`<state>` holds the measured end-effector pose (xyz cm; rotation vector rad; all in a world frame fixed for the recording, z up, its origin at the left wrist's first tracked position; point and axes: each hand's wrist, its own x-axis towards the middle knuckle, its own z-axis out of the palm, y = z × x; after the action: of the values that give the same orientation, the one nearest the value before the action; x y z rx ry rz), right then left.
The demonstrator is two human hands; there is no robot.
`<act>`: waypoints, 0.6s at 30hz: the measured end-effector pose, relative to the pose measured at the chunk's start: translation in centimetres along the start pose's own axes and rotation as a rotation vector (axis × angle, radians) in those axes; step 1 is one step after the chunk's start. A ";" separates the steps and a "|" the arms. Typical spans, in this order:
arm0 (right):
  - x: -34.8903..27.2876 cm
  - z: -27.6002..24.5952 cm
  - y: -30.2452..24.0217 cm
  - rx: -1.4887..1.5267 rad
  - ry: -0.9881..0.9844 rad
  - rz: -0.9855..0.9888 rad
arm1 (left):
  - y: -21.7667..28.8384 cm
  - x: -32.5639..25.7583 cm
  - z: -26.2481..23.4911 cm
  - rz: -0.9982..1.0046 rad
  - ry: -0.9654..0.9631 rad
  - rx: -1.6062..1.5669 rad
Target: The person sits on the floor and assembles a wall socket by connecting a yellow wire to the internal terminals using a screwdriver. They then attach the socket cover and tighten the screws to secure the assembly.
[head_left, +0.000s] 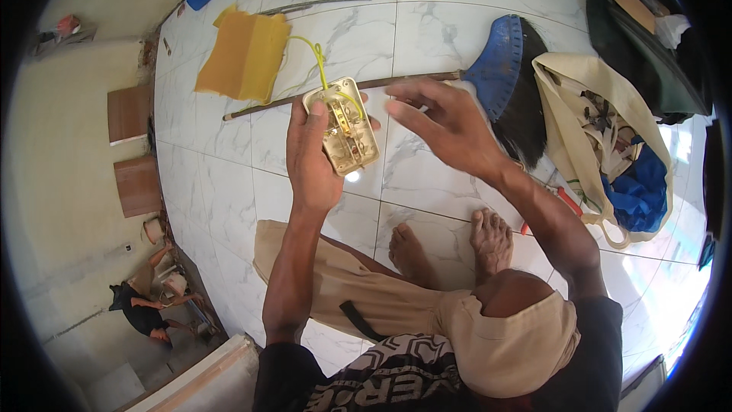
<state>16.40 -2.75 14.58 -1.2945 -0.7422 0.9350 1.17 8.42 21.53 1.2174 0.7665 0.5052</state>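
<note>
My left hand (310, 156) grips a cream-coloured power strip housing (352, 141), its thumb over the near edge and fingertips showing on the far side. The housing's inside faces up, with brass contact strips and small parts in it. A yellow-green wire (321, 61) enters at its top end and loops up toward a yellow-brown folded sheet (242, 55) on the floor. Just right of the housing, my right hand (450, 126) hovers, thumb and fingers bent but apart, with nothing visible between them. Its fingertips are slightly blurred.
A blue broom (494, 61) lies behind my hands, its handle (412, 78) running left. To the right stand a cream cloth bag (560, 99) with loose items and a red-handled tool (568, 202). My bare feet (492, 240) are below. Another person (145, 305) is at far left.
</note>
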 end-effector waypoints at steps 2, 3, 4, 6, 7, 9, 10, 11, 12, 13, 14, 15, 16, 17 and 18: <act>1.5 0.6 -0.2 0.147 -0.097 0.082 | -0.1 0.0 0.7 0.033 0.058 0.050; 1.8 0.8 -0.2 0.221 -0.148 0.123 | -0.5 0.1 0.3 0.036 0.049 0.065; 1.8 0.9 -0.2 0.254 -0.158 0.140 | -0.8 0.0 0.0 0.036 0.041 0.075; 1.7 1.0 -0.2 0.321 -0.179 0.174 | -0.7 0.1 -0.2 0.011 0.011 0.076; 1.6 0.9 0.1 0.328 -0.180 0.168 | -0.6 0.1 -0.3 -0.004 -0.004 0.077; 1.6 0.6 0.8 0.339 -0.180 0.156 | -0.5 -0.2 0.0 -0.027 0.002 0.091; 1.6 0.5 0.8 0.351 -0.183 0.170 | -0.4 -0.3 0.1 -0.036 0.004 0.098; 1.6 0.4 0.9 0.362 -0.186 0.184 | -0.2 -0.5 0.3 -0.037 0.003 0.102; 1.6 0.3 0.9 0.374 -0.189 0.198 | -0.1 -0.6 0.4 -0.038 0.001 0.106; 1.6 0.1 1.0 0.383 -0.174 0.199 | -0.2 -0.7 0.6 -0.039 -0.004 0.106; 1.6 0.1 1.3 0.393 -0.160 0.200 | -0.4 -0.7 0.7 -0.033 -0.010 0.110; 1.6 0.1 1.5 0.402 -0.145 0.201 | -0.5 -0.6 0.8 -0.027 -0.016 0.112; 1.5 0.2 1.6 0.386 -0.118 0.190 | -0.6 -0.5 0.9 -0.021 -0.020 0.119; 1.4 0.4 1.7 0.369 -0.089 0.179 | -0.7 -0.5 0.7 -0.027 -0.032 0.147; 1.3 0.6 1.7 0.353 -0.061 0.168 | -0.9 -0.4 0.5 -0.034 -0.044 0.174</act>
<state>16.19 -1.29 12.89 -1.0303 -0.4919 1.1866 1.22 7.56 20.86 1.3701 0.8050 0.3883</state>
